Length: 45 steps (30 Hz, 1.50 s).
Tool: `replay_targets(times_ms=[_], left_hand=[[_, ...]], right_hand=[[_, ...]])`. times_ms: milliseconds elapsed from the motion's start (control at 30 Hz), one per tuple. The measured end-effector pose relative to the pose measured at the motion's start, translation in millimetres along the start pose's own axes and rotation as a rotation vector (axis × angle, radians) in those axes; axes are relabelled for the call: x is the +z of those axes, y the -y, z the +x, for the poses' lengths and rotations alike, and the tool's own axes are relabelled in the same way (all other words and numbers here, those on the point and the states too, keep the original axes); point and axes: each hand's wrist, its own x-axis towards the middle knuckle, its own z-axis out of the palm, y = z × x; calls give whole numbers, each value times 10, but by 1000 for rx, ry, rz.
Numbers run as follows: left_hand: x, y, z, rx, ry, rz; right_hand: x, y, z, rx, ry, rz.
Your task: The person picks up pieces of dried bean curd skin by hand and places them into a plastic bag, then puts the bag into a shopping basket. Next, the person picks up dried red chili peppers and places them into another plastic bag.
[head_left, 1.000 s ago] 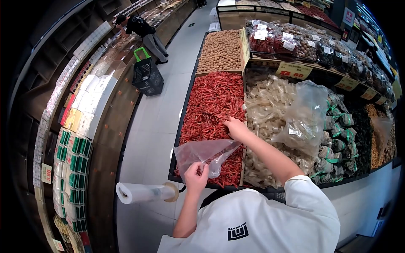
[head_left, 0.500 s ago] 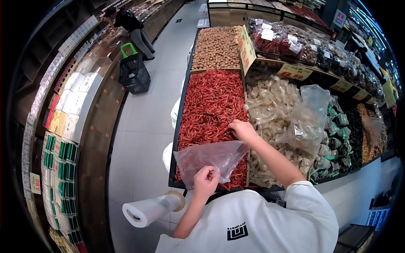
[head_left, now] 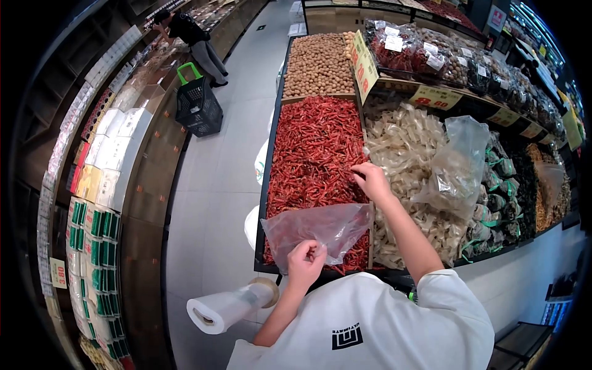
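A clear plastic bag (head_left: 342,229) lies spread over the near end of a bin of dried red chilies (head_left: 317,148). My left hand (head_left: 306,262) is closed on the near edge of this bag, thumb and fingers pinched together. Over the right border of the chilies, beside the wooden divider, hovers my right hand (head_left: 372,181). Its fingers are bent, with a small gap between thumb and forefinger, and I see nothing held there.
A plastic bag roll (head_left: 225,308) sticks out at the bin's near left corner. Right of the chilies are pale dried strips (head_left: 404,139) with another clear bag (head_left: 459,163) on top. Walnuts (head_left: 317,65) fill the far bin. A person (head_left: 191,40) stands near a dark basket (head_left: 198,108).
My right hand has lifted from the chilies and shifted right and away from me. My left hand keeps its hold on the bag. The whole view has shifted slightly.
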Motion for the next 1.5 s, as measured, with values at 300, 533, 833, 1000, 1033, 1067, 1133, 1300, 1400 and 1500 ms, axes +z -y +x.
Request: replay_targets(times_ms=[300, 533, 833, 1000, 1033, 1067, 1133, 1300, 1400, 1500], left_hand=[[188, 124, -139, -207, -28, -255], [342, 52, -193, -245, -12, -254], [412, 36, -194, -166, -63, -80], [388, 79, -244, -169, -95, -83], [387, 77, -260, -159, -95, -81], [383, 80, -281, -162, -96, -78], [374, 87, -321, -167, -94, -72], [382, 108, -396, -185, -93, -90], [396, 136, -424, -180, -93, -102], [420, 130, -444, -165, -100, -110]], right_hand=[[-848, 336, -463, 120, -98, 282], [-1111, 396, -1126, 206, 145, 326], [-142, 745, -1056, -39, 232, 196], [61, 756, -1171, -230, 144, 413], [27, 729, -1181, -283, 144, 475], [-67, 713, -1194, -281, 146, 479], [-343, 666, -1219, 168, 502, 581], [-675, 375, -1229, 391, 448, 931], [-787, 282, -1080, 430, 235, 950], [-671, 85, -903, 290, 126, 594]])
